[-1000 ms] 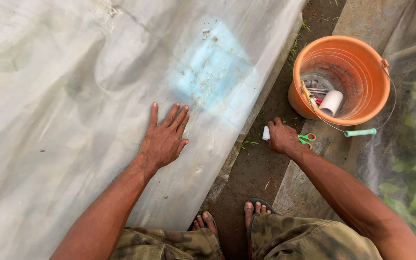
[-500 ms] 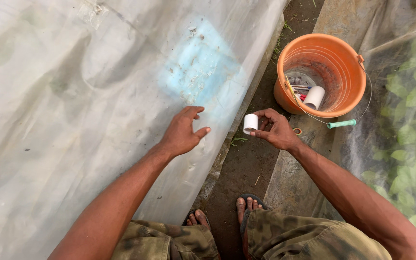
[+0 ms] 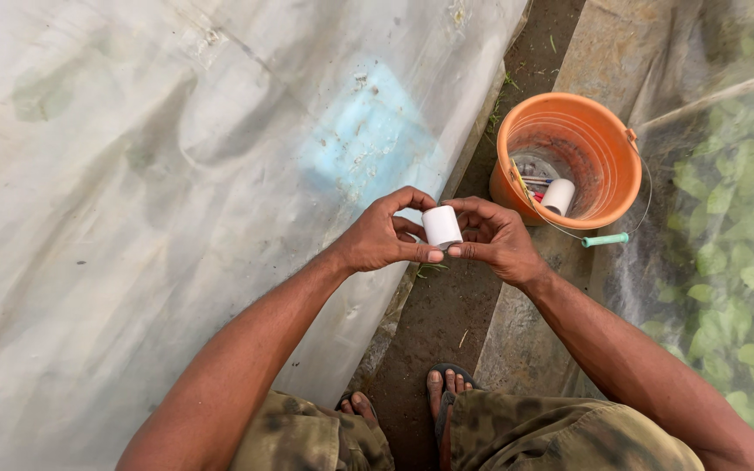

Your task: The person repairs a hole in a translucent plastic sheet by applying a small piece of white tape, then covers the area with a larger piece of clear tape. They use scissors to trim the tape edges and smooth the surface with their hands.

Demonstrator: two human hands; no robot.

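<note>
Both hands meet at mid-frame over the dirt path [image 3: 447, 305]. The left hand [image 3: 383, 237] and right hand [image 3: 497, 240] share one white roll [image 3: 441, 226], a short cylinder held nearly upright between them. Left grip: thumb under the roll's lower edge, fingers arched over its top, clamped on the roll. Right grip: fingertips [image 3: 455, 251] pressed to the roll's right and lower side, likewise clamped on it. The roll is clear of the ground and of the sheet.

To the left, a large translucent plastic sheet [image 3: 133, 218] slopes across most of the view, soiled, with a pale blue patch [image 3: 368, 144] just above the hands. To the upper right, an orange bucket [image 3: 608, 148] stands on a concrete ledge [image 3: 604, 52], well apart from the hands. Inside lies a second white roll [image 3: 558, 196] among small items too unclear to tell. A wire bail with a green handle [image 3: 605, 239] hangs at the bucket's near side. Green leaves [image 3: 735, 262] show behind netting at far right. Two feet in sandals [image 3: 442, 392] stand on the path below.
</note>
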